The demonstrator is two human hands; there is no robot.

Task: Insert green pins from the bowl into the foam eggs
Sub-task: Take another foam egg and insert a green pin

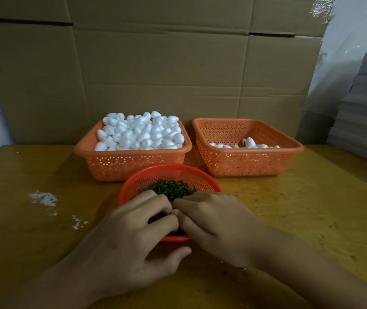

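Left hand and right hand curl together over the near side of the bowl, their grip hidden so I cannot tell; best to pinch one of the green pins inside, with the foam eggs behind the bowl.

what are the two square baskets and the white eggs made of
Left basket and right basket: likely moulded plastic, orange with a slight sheen; the thin walls carry regular hole patterns. Eggs: probably foam, plain matte white with no shine, piled loosely.
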